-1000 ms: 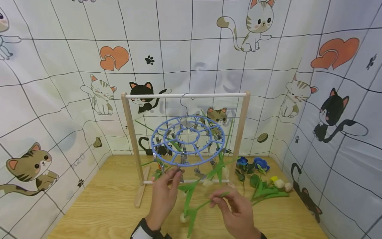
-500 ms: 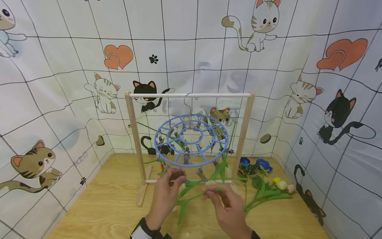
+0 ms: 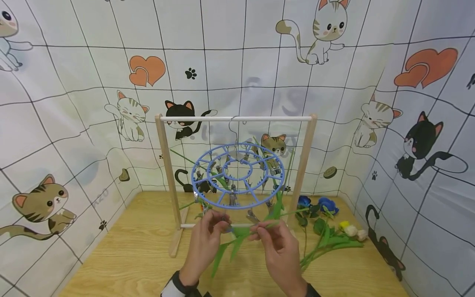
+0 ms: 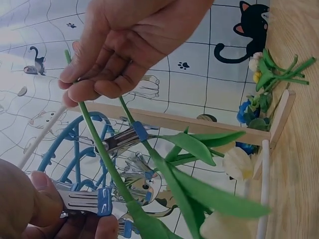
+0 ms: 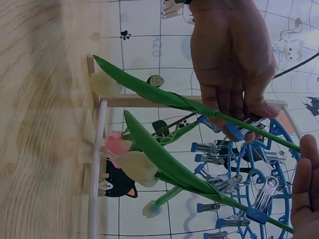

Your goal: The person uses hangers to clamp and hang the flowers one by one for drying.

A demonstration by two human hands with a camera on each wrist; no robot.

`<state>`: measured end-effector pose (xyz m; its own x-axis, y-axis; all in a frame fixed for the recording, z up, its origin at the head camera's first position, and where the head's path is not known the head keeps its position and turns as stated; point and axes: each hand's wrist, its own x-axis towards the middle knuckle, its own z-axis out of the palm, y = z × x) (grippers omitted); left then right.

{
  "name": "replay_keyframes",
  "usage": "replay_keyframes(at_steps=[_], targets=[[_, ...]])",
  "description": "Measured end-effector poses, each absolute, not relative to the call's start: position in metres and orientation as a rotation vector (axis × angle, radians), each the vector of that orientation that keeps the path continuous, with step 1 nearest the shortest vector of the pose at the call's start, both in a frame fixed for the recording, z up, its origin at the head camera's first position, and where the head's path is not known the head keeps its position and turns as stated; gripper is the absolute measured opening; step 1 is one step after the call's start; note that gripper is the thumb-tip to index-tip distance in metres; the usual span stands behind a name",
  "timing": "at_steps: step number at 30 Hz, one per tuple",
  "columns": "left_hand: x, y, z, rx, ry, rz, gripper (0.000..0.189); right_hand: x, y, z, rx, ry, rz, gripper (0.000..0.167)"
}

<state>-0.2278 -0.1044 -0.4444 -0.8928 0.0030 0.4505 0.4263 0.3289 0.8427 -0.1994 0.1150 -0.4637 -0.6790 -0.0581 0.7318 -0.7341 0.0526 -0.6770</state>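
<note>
At seven o'clock of the round blue clip hanger point(image 3: 238, 179), the left hand point(image 3: 203, 240) is pinching a metal clip point(image 4: 83, 200) in its grip. At five o'clock, the right hand point(image 3: 281, 252) is pinching the green stem point(image 4: 103, 149) of an artificial tulip point(image 5: 160, 95), which is slanting just beside this clip. Blue roses point(image 3: 328, 205) are lying at four o'clock on the table point(image 3: 137, 247).

Wood-grained table point(image 3: 130, 239), landmark. Behind and beside the table: wrinkled white gridded sheeting point(image 3: 219, 24). Printed figures: above the table's rear edge, orange hearts point(image 3: 152, 68) and a paw print point(image 3: 191, 74); beyond its left edge, a brown striped cat point(image 3: 50, 202).
</note>
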Motion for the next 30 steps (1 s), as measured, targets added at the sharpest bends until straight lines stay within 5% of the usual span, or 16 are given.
replay_keyframes(at_steps=[30], targets=[[-0.231,-0.105,-0.435,-0.26,-2.237,-1.759,0.011,-0.219,0.108,-0.454,0.736,-1.747,1.686,0.016]])
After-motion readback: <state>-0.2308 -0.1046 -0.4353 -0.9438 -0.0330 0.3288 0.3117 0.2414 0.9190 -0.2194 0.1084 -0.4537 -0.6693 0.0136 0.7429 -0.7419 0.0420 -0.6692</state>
